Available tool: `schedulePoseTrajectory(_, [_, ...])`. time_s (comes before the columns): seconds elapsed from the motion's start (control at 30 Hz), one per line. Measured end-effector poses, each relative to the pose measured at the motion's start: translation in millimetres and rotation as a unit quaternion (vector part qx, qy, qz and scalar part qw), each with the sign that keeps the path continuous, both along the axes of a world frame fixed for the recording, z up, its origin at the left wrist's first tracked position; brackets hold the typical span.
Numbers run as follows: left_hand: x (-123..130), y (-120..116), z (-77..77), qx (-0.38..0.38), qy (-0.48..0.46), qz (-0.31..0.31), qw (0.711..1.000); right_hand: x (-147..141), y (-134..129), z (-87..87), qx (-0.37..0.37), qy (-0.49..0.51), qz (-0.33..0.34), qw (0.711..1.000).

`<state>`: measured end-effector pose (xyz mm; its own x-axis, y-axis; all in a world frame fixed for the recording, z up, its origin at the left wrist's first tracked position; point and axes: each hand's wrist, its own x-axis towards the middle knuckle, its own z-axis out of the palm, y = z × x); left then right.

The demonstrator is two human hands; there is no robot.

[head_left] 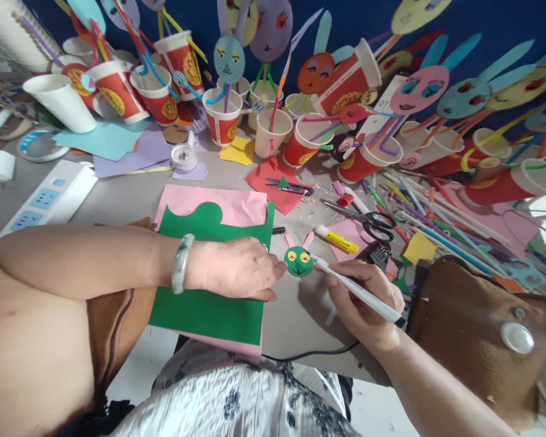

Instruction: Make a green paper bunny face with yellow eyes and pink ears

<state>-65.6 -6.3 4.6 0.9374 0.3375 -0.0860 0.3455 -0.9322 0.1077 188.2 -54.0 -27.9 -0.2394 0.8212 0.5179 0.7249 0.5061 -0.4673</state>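
Observation:
A small green paper rabbit face with yellow eyes, a drawn mouth and pink ears lies on the grey table. My right hand is closed round a white pen, its tip at the face's upper right edge. My left hand, palm down with curled fingers, rests on the green paper, its fingertips by the face's left edge; whether it holds anything is hidden. Pink paper lies under the green sheet. A yellow marker or glue tube is just beyond the face.
Paper cups with paper faces on coloured stems line the back. Black-handled scissors, small scissors and coloured sticks lie beyond my hands. A brown bag sits right, a power strip left.

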Motion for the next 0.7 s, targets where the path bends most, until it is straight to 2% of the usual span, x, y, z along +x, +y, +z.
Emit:
schedulePoseTrajectory(0.23, [3,2,10.4,-0.002,0.037,-0.008,0.999,-2,5,1.9,-0.065,-0.021,0.065,0.996])
schedulePoseTrajectory(0.4, [5,2,14.1,-0.016,0.058,-0.006,0.998,-4,6,1.0,-0.08,-0.022,0.069,0.994])
schedulePoseTrajectory(0.7, [3,2,9.7,-0.015,0.023,0.0,1.0,-4,6,-4.3,-0.108,-0.008,0.077,0.991])
